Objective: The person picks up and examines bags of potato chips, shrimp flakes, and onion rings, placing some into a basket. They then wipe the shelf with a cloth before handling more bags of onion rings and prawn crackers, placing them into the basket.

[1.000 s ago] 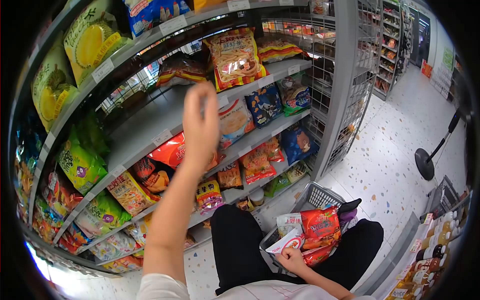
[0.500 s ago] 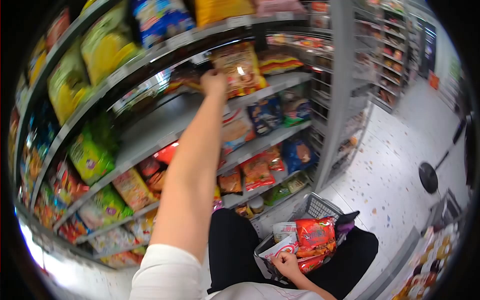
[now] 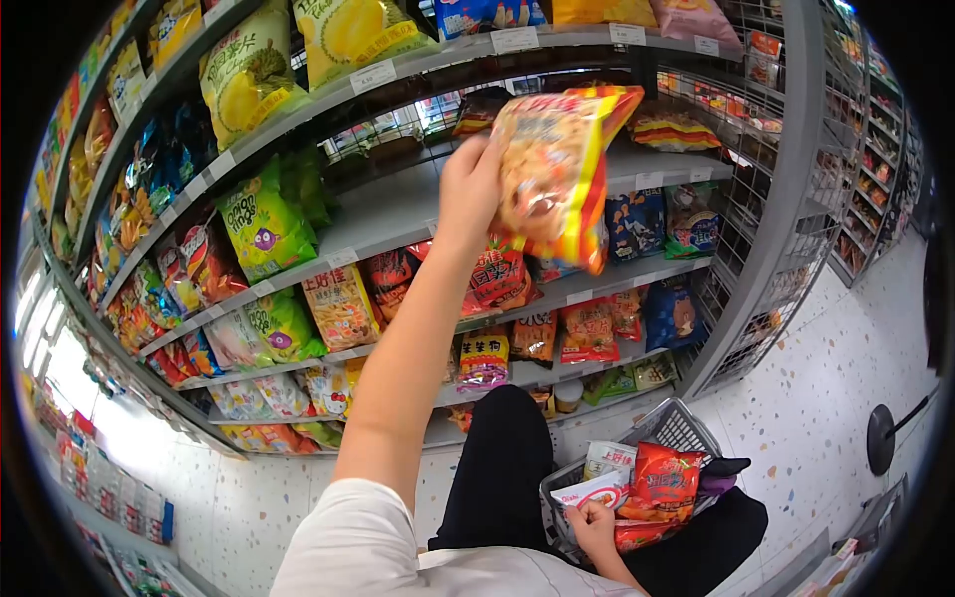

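Note:
My left hand point(image 3: 472, 191) grips the left edge of a large yellow and red snack bag point(image 3: 553, 169), raised in front of the shelf point(image 3: 373, 224). Low at the right, my right hand point(image 3: 594, 524) is closed on a white and red packet point(image 3: 595, 491) in a grey basket point(image 3: 679, 428). Beside that packet in the basket lie a red bag point(image 3: 666, 482) and a pale packet point(image 3: 610, 459).
Shelves of snack bags curve round the left and front, with a green bag point(image 3: 265, 224) on one tier. A grey wire-mesh end frame point(image 3: 766, 224) stands at the right. A black round base point(image 3: 880, 440) rests on the speckled floor point(image 3: 806, 398).
The yellow and red bag has come off the shelf and towards me in my left hand. The view has turned leftward, and my right hand stays at the basket.

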A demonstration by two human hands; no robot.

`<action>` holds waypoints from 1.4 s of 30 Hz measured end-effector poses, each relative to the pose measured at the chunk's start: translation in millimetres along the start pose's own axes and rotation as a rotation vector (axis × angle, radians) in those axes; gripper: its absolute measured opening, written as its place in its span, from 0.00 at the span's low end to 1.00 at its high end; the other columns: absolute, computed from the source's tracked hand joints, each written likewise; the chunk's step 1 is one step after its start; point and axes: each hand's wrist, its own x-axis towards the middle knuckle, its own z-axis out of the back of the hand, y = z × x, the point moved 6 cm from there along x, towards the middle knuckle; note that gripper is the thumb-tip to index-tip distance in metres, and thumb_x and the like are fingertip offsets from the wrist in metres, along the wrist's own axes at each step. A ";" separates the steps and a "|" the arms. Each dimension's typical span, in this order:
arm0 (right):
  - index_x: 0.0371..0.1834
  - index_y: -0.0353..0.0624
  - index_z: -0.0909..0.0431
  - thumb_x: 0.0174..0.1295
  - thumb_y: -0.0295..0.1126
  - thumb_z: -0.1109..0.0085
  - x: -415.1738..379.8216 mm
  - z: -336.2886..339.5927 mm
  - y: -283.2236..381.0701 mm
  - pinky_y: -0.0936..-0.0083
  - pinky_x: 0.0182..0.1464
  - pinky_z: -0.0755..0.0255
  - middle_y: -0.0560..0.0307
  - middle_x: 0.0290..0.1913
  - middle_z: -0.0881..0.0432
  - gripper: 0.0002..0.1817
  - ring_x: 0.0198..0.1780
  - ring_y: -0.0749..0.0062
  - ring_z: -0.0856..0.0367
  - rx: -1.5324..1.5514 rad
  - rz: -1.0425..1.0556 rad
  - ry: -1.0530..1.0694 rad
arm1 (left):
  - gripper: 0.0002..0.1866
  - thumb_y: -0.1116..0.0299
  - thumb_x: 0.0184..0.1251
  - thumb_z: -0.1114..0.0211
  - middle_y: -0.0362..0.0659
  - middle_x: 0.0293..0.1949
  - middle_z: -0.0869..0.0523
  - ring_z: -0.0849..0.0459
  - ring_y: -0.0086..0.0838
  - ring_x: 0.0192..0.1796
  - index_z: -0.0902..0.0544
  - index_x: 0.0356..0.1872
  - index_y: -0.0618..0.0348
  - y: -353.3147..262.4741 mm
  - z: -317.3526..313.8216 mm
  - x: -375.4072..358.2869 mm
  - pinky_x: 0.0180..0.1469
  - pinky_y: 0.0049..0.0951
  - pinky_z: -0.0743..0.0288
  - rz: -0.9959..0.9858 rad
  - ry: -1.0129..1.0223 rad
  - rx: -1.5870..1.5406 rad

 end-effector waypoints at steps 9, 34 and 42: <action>0.13 0.42 0.36 0.55 0.24 0.35 -6.1 -4.9 -3.9 0.82 0.23 0.43 0.69 0.15 0.30 0.19 0.21 0.87 0.37 -0.008 -0.041 0.005 | 0.14 0.58 0.67 0.40 0.36 0.37 0.26 0.30 0.22 0.33 0.25 0.46 0.54 18.7 -12.7 -130.4 0.36 0.26 0.36 0.455 0.286 -1.551; 0.14 0.39 0.30 0.54 0.29 0.33 58.0 2.8 117.2 0.80 0.22 0.39 0.64 0.15 0.29 0.17 0.19 0.84 0.33 -0.196 0.201 0.111 | 0.09 0.69 0.66 0.44 0.40 0.35 0.28 0.23 0.26 0.37 0.30 0.40 0.62 24.0 -4.0 -145.5 0.39 0.27 0.30 0.574 -0.104 -1.981; 0.23 0.41 0.25 0.54 0.34 0.34 224.1 -47.7 408.0 0.72 0.28 0.31 0.57 0.24 0.22 0.11 0.25 0.67 0.24 -0.515 0.952 0.008 | 0.09 0.62 0.68 0.45 0.34 0.31 0.38 0.35 0.21 0.31 0.27 0.37 0.57 38.4 40.8 -159.4 0.34 0.25 0.41 0.480 -0.145 -1.945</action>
